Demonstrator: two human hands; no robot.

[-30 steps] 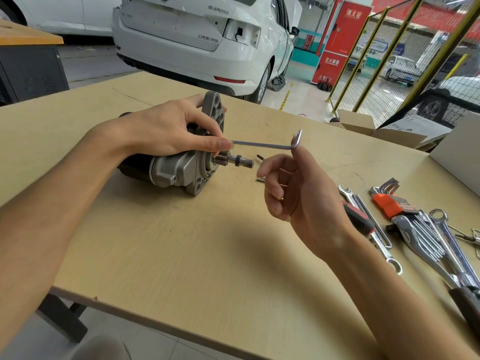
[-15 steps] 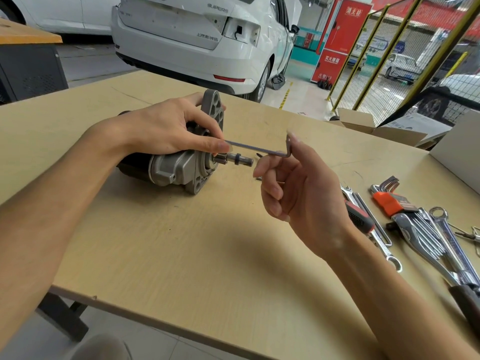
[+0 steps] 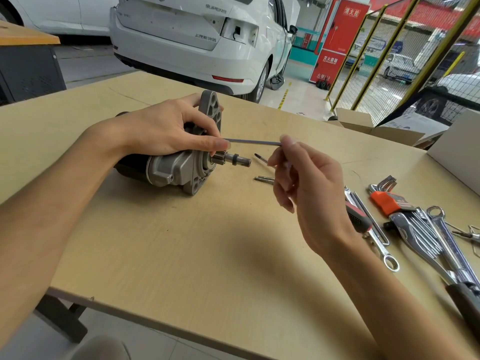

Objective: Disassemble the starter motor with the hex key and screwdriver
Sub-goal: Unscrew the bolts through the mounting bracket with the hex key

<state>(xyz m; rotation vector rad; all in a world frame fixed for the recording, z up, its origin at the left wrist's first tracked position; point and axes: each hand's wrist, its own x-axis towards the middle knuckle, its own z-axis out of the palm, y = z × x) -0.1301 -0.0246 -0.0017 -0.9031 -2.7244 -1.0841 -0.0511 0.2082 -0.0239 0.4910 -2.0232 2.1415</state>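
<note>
Hex key [image 3: 252,142] rotated; between both hands

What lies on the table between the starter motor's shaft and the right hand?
In the head view, loose dark screws lie on the bare beige wooden table there.

L hand [image 3: 166,131] gripping, R hand [image 3: 309,188] pinching

both forearms are bare up to the frame edge, with no sleeves showing. the left hand [image 3: 166,131] and the right hand [image 3: 309,188] are bare too: no gloves, rings, watch or wristband, and the fingernails are short and unpainted.
</note>
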